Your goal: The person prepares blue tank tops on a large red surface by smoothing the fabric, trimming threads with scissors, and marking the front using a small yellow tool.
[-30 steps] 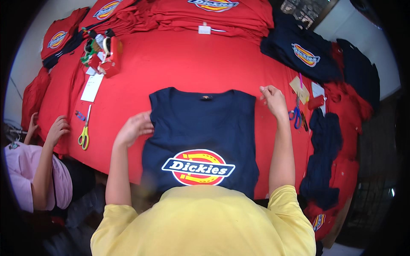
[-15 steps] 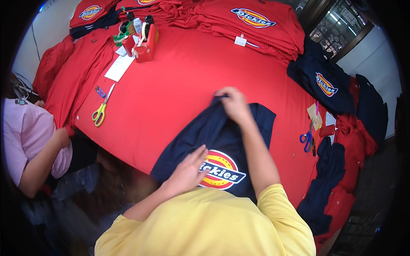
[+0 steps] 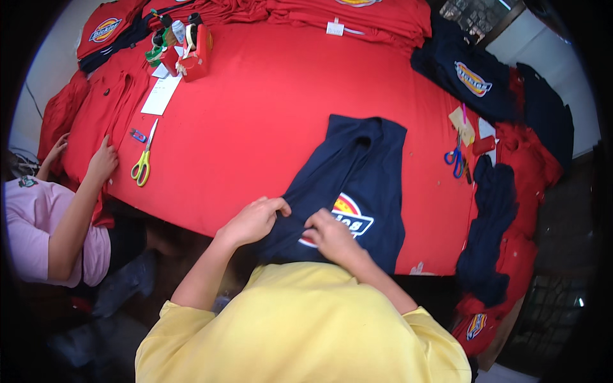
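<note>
A navy shirt [image 3: 377,172] with a red, yellow and white printed emblem [image 3: 353,220] lies partly folded in front of me. Its left part is drawn into long creases. My left hand [image 3: 254,221] pinches the shirt's left edge between thumb and fingers. Just right of it, my right hand [image 3: 333,237] bends over the shirt with its fingertips gathered on the cloth, covering the left part of the emblem. The shirt's near edge goes out of sight against my yellow top.
Red cloth [image 3: 223,147] covers the table. Yellow scissors [image 3: 142,167], blue thread snips [image 3: 137,135], a paper sheet [image 3: 161,96] and a red tape dispenser [image 3: 196,57] lie left; blue scissors [image 3: 454,161] lie right. Shirt piles line the edges. A co-worker [image 3: 54,230] handles red cloth at left.
My right hand has come back toward me from the shirt's far end to the emblem. My left hand has shifted left to the shirt's edge. The shirt's left side is now folded inward.
</note>
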Motion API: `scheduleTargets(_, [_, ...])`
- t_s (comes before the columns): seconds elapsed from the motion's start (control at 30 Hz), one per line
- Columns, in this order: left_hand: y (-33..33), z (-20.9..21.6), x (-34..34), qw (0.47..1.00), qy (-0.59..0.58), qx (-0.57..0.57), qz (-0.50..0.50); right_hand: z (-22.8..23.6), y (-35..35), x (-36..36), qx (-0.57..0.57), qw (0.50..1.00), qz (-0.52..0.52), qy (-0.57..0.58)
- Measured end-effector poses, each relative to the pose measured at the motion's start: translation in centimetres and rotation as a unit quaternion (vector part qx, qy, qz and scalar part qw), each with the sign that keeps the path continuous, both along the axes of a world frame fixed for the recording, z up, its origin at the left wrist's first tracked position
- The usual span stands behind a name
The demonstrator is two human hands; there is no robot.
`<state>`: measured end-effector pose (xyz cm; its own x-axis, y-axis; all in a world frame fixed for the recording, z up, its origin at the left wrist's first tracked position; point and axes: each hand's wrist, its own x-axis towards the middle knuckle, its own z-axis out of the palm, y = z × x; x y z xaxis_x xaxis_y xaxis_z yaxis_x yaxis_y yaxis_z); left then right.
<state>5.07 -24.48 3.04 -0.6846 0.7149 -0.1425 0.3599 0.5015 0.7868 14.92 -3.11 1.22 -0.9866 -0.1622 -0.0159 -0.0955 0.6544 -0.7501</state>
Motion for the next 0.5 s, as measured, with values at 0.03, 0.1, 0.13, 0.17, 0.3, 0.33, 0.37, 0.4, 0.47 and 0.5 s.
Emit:
scheduleTargets(0.03, [-0.3,0.2,0.1,1.000,0.005,-0.006,-0.007,0.2,0.3,-0.3,-0.021,0.999,-0.014,-0.028])
scheduleTargets(0.1, [-0.7,0.0,-0.7,0.999,-0.041,0.005,-0.003,0.6,0.6,-0.8,-0.024,0.998,-0.024,-0.050])
scheduleTargets(0.13, [-0.8,-0.1,-0.5,0.998,-0.054,0.010,-0.003,0.8,0.4,-0.7,-0.019,0.998,-0.029,-0.054])
scheduleTargets(0.17, [-1.0,-0.2,-0.2,0.998,-0.067,0.015,-0.003,0.5,0.1,-0.1,-0.009,0.998,-0.040,-0.045])
scheduleTargets(0.3, [-0.3,1.1,-0.2,0.999,-0.031,0.005,-0.026,0.5,-0.3,0.0,-0.034,0.995,-0.091,-0.036])
scheduleTargets(0.33, [0.0,1.5,-0.2,0.999,-0.011,-0.003,-0.034,0.7,-0.4,0.3,-0.054,0.993,-0.096,-0.031])
scheduleTargets(0.37, [-0.1,1.2,-0.2,0.999,0.028,-0.004,-0.039,0.9,-0.6,0.7,-0.074,0.992,-0.103,-0.026])
scheduleTargets(0.4, [-0.3,0.7,-0.1,0.997,0.070,-0.002,-0.044,1.5,-0.5,0.9,-0.091,0.990,-0.110,-0.018])
scheduleTargets(0.47, [-0.4,0.9,-0.2,0.995,0.089,0.012,-0.030,1.7,1.4,1.2,-0.038,0.977,-0.174,0.114])
scheduleTargets(0.5, [-0.5,1.8,-0.3,0.998,0.066,0.023,-0.010,1.5,3.3,1.6,0.034,0.958,-0.247,0.140])
